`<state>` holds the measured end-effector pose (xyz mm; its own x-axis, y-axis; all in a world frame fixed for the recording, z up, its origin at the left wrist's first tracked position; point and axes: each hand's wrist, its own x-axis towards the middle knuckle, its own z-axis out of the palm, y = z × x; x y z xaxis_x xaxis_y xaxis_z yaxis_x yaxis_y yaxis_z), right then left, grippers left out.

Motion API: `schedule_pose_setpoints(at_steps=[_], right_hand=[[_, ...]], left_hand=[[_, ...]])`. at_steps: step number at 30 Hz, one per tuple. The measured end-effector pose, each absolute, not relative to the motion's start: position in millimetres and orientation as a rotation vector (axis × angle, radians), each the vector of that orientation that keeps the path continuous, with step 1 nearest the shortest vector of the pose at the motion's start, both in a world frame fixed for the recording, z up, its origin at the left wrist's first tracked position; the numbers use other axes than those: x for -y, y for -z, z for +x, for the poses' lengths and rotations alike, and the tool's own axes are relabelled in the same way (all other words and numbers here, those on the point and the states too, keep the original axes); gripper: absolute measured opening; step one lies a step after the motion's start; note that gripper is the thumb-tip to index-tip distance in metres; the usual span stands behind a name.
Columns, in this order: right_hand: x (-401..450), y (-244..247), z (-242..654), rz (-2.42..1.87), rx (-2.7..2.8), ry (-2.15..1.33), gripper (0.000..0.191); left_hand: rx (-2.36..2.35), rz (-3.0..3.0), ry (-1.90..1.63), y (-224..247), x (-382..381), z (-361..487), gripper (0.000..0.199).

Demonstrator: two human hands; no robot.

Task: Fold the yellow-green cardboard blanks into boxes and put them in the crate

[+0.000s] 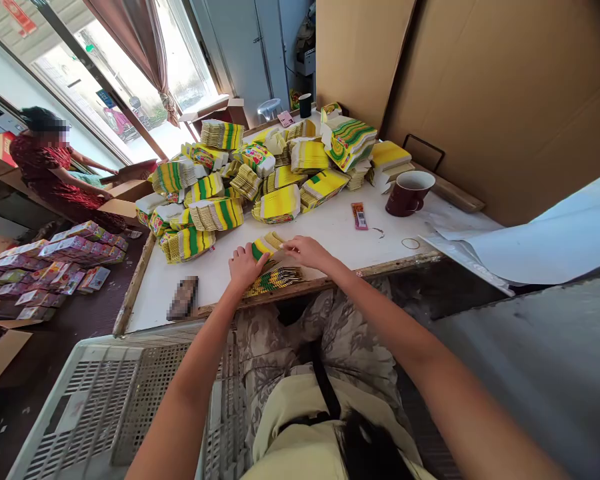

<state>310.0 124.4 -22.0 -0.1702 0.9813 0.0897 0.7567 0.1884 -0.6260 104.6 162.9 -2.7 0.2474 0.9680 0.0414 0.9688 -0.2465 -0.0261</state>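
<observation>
A small bundle of yellow, green and white printed paper bags (270,244) is at the front edge of the table. My left hand (247,268) grips its left end, with the thumb along the near side and the fingers over the top. At the right end my right hand (307,253) pinches the bags' pale edge between thumb and fingers. Just below both hands, a fanned stack of similar bags (275,280) lies along the table edge, partly covered by my left hand.
Piled bundles of yellow-green bags (277,203) cover the table's back. Right stand a small packet (359,217) and a brown mug (409,193); a blurred phone-like object (183,298) lies left. A plastic crate (75,400) sits below. A person (50,160) works by cartons.
</observation>
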Motion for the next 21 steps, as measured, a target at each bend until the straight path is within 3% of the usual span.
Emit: schedule_pose_setpoints(at_steps=[8, 12, 21], right_hand=[[-116, 24, 301, -1.737, 2.033, -0.332, 0.027], [-126, 20, 295, -1.752, 2.090, -0.324, 0.022], [-150, 25, 265, -1.953, 1.957, -0.433, 0.034]], left_hand=[[1.887, -2.441, -0.017, 3, -164, 104, 0.064], [1.882, -2.432, -0.018, 4, -165, 104, 0.066], [1.882, -2.460, 0.000, 0, -164, 106, 0.069]])
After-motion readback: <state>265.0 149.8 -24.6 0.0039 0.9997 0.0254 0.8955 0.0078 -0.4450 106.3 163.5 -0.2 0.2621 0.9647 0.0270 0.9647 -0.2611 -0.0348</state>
